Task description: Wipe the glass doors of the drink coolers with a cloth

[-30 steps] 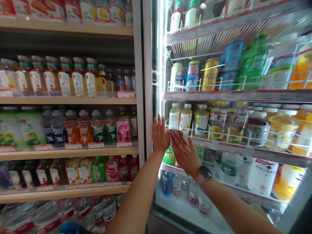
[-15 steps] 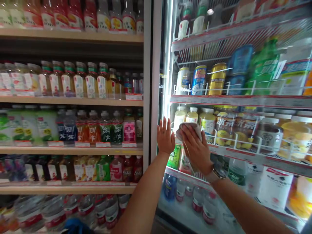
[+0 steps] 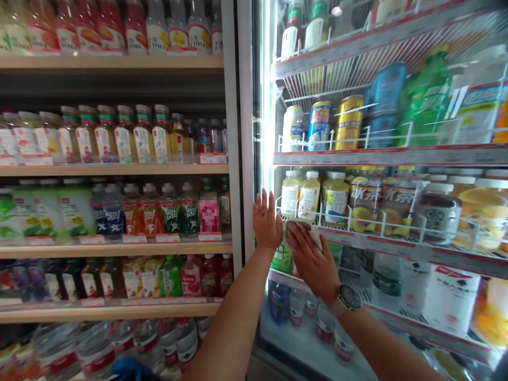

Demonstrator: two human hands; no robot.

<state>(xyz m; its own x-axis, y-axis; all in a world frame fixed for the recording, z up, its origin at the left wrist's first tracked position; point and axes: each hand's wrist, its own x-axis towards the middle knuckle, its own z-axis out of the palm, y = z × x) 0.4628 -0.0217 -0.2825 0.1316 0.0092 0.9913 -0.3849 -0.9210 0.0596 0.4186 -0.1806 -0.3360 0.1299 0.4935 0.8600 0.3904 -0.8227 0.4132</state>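
Observation:
My left hand [image 3: 268, 221] rests flat near the left edge of the cooler's glass door, its fingers stretched upward and holding nothing. Beside it my right hand [image 3: 311, 253], with a watch [image 3: 349, 297] on the wrist, presses a pale cloth [image 3: 315, 235] against the glass. Part of the cloth lies hidden under the fingers and palm. Behind the glass, just above the cloth, stand tea bottles [image 3: 308, 196] with white caps. A green pack [image 3: 282, 259] shows on the shelf below, partly covered by the hands.
To the left, open wooden shelves [image 3: 119, 169] carry rows of drink bottles. A grey frame [image 3: 234, 132] divides them from the cooler. Wire-fronted cooler shelves [image 3: 373, 156] hold cans, including a gold can [image 3: 349, 123], and a large green bottle [image 3: 426, 98]. Something blue [image 3: 129, 368] shows at the bottom edge.
My right hand and the cloth have slid down the glass, uncovering the tea bottles. My left hand stays spread by the door's edge. The view has shifted slightly.

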